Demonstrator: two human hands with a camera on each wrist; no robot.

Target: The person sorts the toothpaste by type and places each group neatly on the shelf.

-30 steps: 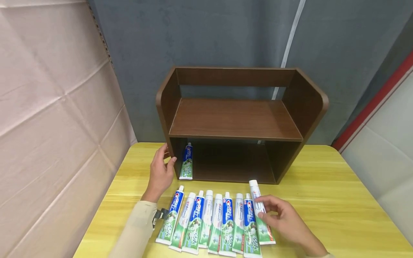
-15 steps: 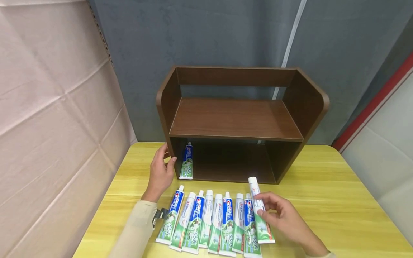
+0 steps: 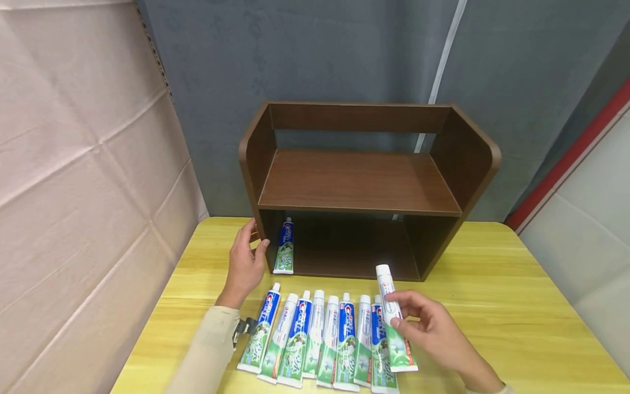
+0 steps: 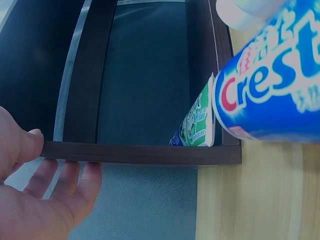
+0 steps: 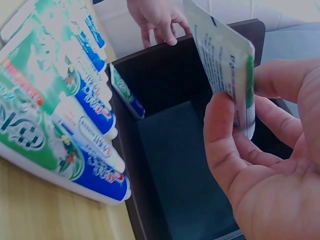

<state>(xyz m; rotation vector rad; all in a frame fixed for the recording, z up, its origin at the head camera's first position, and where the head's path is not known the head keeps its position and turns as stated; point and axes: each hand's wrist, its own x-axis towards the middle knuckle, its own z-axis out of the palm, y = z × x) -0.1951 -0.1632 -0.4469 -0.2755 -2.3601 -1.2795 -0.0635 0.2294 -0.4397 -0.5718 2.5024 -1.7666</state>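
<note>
My right hand (image 3: 430,328) pinches a white-and-green toothpaste tube (image 3: 392,314) between thumb and fingers, its white cap pointing toward the shelf. In the right wrist view, the tube (image 5: 225,65) shows its printed back and stands raised off the table. My left hand (image 3: 246,266) holds the left side panel of a dark brown two-tier shelf (image 3: 359,209); in the left wrist view the thumb and fingers lie on opposite faces of the panel edge (image 4: 140,154). Inside the lower compartment, a blue-and-green Crest toothpaste tube (image 3: 284,247) leans upright against the left wall.
A row of several toothpaste tubes (image 3: 297,342), some blue-and-green and some white-and-green, lies on the yellow wood-grain table (image 3: 497,284) before the shelf. Behind the shelf hangs a grey curtain (image 3: 334,49). A pale cloth wall (image 3: 88,191) stands at the left.
My right hand has lifted the white-and-green toothpaste tube slightly and brought it a little forward and left, over the row's right end. The left hand has stayed on the shelf panel.
</note>
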